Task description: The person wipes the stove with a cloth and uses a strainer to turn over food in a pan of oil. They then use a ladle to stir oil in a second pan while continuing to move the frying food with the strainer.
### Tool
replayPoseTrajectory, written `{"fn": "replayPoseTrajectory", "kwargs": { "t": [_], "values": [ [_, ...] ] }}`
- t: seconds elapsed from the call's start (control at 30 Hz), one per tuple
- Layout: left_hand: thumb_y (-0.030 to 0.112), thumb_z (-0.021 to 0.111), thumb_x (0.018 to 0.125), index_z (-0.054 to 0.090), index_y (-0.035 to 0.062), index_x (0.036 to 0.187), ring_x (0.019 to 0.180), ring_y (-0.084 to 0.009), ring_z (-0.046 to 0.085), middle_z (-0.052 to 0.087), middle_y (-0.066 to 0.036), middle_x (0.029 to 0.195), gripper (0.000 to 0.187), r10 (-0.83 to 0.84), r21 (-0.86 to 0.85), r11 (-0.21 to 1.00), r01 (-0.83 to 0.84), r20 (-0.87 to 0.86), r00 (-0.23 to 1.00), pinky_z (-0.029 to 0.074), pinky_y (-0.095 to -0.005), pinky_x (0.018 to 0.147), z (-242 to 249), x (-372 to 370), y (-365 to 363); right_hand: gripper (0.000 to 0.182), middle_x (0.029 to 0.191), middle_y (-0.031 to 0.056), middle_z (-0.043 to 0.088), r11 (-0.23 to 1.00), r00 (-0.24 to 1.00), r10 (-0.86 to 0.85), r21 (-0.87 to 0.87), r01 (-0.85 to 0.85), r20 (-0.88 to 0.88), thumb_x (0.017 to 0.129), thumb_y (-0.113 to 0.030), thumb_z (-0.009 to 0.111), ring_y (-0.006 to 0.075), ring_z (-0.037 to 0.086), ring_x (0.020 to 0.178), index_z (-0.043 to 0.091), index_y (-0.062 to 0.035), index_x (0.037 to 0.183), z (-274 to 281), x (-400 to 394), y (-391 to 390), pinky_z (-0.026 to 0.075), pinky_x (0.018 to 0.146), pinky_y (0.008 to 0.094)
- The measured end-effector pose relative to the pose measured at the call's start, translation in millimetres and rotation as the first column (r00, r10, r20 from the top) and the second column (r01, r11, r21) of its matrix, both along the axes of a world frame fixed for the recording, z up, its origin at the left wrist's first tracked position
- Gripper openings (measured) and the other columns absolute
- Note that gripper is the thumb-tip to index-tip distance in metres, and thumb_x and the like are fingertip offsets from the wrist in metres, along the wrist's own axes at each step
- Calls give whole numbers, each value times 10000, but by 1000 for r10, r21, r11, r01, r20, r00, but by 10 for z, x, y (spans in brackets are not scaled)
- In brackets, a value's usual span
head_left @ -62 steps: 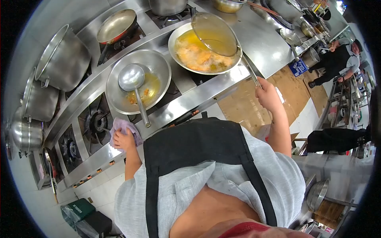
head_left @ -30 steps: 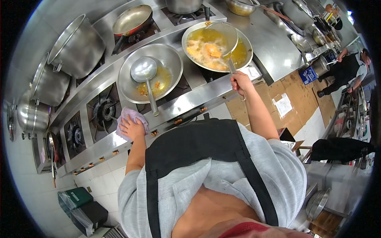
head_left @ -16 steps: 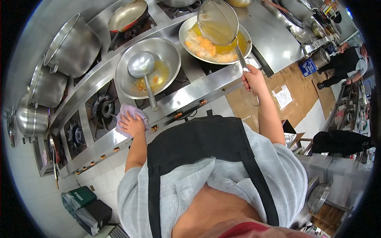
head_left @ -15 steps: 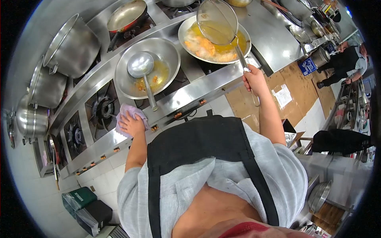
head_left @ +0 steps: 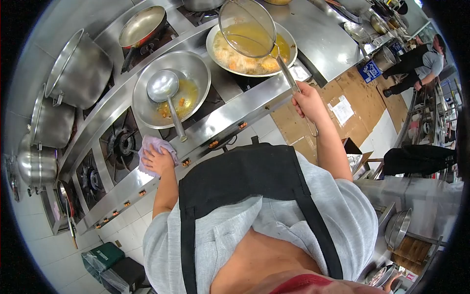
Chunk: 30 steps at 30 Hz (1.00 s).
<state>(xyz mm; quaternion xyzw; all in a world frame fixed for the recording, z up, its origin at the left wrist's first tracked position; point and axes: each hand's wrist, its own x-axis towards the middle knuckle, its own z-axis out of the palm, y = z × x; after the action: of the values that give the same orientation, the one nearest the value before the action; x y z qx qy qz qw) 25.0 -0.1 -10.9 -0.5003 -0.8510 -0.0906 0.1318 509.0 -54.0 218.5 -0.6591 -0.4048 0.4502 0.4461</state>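
My right hand (head_left: 311, 101) is wrapped round the long handle of a wire-mesh strainer (head_left: 248, 29). The strainer's round basket is over a pan (head_left: 293, 45) of bubbling yellow oil, where orange and pale pieces of food (head_left: 240, 62) are frying. On the stove's front edge, my left hand (head_left: 157, 160) lies with fingers spread over a folded purple cloth (head_left: 169, 146). Between the hands stands a wide metal bowl (head_left: 138, 100) with some oil and orange bits inside. A ladle (head_left: 164, 87) rests in that bowl, its handle over the rim towards me.
Large steel pots (head_left: 83, 73) line the left side of the stove. Bare burners (head_left: 122, 142) are beside the cloth, and a red frying pan (head_left: 144, 24) sits behind the bowl. Cardboard (head_left: 318, 125) covers the floor at right. Another person (head_left: 421, 63) stands farther off.
The whole view has shifted slightly. The strainer stays over the oil pan, its basket a little further left over it. My left hand remains on the cloth. The other person's posture has changed.
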Motion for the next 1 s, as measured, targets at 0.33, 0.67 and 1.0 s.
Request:
{"fn": "replayPoseTrajectory", "kwargs": {
  "t": [0.33, 0.67, 1.0],
  "values": [
    [435, 481, 855, 409, 215, 1349, 1313, -401, 260, 336, -97, 1433, 546, -5, 36, 999, 7, -55, 998, 203, -559, 1054, -65, -36, 15, 396, 933, 272, 612, 970, 519, -210, 111, 216, 829, 850, -121, 442, 414, 589, 914, 508, -89, 1239, -519, 637, 522, 455, 809, 489],
    [423, 489, 853, 391, 209, 1358, 1327, -406, 222, 320, -109, 1438, 557, -9, 1, 1000, 9, 12, 1000, 177, -559, 1066, -17, -33, -7, 157, 624, 106, 531, 974, 951, -168, -103, 200, 259, 820, -58, 448, 178, 525, 463, 537, 8, 932, -498, 650, 350, 409, 381, 328],
    [420, 488, 849, 405, 205, 1358, 1328, -412, 215, 316, -108, 1440, 559, -25, 18, 1000, 24, 38, 999, 169, -555, 1069, -5, -39, -13, 35, 627, 48, 495, 982, 990, -102, -171, 85, -97, 825, -37, 440, 114, 454, 435, 472, -23, 818, -362, 304, 326, 379, 375, 274]
  ]
}}
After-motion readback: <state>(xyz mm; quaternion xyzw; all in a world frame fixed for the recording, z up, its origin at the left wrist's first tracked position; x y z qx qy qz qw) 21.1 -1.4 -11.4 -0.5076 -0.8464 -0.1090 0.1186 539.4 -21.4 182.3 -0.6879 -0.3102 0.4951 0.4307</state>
